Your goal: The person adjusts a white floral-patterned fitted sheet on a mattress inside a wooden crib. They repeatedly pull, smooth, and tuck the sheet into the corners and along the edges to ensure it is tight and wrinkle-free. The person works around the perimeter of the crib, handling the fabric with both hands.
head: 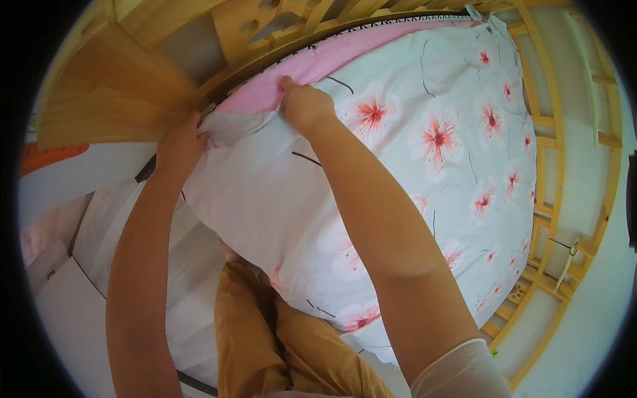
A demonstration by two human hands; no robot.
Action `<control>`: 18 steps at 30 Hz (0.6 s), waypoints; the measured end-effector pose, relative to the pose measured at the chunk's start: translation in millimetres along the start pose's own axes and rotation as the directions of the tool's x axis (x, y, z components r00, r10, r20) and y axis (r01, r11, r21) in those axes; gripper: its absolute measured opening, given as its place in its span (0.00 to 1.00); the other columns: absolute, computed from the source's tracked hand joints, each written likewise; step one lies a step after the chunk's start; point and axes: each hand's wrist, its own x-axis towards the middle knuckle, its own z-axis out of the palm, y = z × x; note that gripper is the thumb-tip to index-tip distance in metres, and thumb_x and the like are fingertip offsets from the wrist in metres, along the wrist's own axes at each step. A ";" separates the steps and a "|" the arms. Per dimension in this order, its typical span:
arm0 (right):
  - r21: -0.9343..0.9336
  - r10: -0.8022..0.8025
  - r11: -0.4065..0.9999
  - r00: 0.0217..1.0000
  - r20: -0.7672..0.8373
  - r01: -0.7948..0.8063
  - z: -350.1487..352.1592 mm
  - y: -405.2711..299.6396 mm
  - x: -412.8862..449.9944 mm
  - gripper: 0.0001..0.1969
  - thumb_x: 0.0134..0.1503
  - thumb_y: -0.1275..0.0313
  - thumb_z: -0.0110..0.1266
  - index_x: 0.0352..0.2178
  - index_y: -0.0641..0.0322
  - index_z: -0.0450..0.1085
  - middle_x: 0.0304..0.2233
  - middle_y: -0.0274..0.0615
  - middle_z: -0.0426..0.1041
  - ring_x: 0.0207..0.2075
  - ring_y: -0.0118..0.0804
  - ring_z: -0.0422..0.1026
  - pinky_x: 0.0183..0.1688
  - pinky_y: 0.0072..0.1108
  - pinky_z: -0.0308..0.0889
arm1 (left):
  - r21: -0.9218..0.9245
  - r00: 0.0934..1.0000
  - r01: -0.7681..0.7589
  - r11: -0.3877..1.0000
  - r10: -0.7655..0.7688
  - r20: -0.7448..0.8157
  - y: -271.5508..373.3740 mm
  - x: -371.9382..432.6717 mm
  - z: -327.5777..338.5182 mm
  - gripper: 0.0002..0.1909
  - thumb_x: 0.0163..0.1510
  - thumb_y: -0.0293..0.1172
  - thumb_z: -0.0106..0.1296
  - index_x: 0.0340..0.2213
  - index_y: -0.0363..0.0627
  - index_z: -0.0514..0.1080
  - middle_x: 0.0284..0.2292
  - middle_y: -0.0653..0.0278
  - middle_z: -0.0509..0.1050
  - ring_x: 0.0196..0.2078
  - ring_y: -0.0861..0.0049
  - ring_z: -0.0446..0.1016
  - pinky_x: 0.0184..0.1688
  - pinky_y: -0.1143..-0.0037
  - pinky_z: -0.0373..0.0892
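Observation:
A white sheet with red flower prints (398,199) lies over the bed and hangs down its near side. My left hand (181,147) grips the sheet's edge at the near left corner, against the wooden bed frame. My right hand (308,107) is closed on the sheet's edge a little farther right, with its thumb at the pink bedding (323,57) that shows along the left side. What lies under my fingers is hidden.
A wooden bed end panel (119,94) and slatted rail (318,20) border the left and far side. Another wooden railing (552,174) runs along the right, by a pale wall (587,199). Grey wood-look flooring (194,258) shows near my legs.

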 end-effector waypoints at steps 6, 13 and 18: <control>0.145 0.064 0.989 0.978 -0.199 -0.036 -36.9 -5.1 18.6 0.08 0.46 0.75 0.42 0.30 0.59 0.66 0.29 0.50 0.71 0.33 0.48 0.70 0.34 0.34 0.64 | -0.254 0.979 0.108 0.961 -0.147 -0.142 1.9 -4.8 -20.9 0.06 0.52 0.29 0.40 0.26 0.40 0.62 0.21 0.58 0.71 0.25 0.67 0.71 0.26 0.72 0.64; 0.136 -0.121 0.813 0.394 -0.911 0.566 -33.3 -60.7 53.9 0.14 0.37 0.87 0.41 0.29 0.63 0.60 0.25 0.49 0.64 0.30 0.52 0.61 0.33 0.32 0.59 | -0.904 0.916 0.129 0.408 -0.398 -0.050 13.5 -34.5 -36.0 0.07 0.55 0.25 0.31 0.36 0.38 0.54 0.25 0.58 0.69 0.23 0.78 0.70 0.26 0.82 0.64; 0.360 0.022 0.778 0.551 -0.834 0.515 35.1 -76.0 82.8 0.13 0.37 0.87 0.43 0.28 0.65 0.60 0.25 0.48 0.64 0.32 0.53 0.61 0.43 0.37 0.56 | -0.839 0.851 -0.086 0.538 -0.398 -0.343 -32.5 -52.4 4.9 0.20 0.53 0.23 0.37 0.47 0.41 0.47 0.45 0.47 0.60 0.45 0.66 0.64 0.48 0.74 0.59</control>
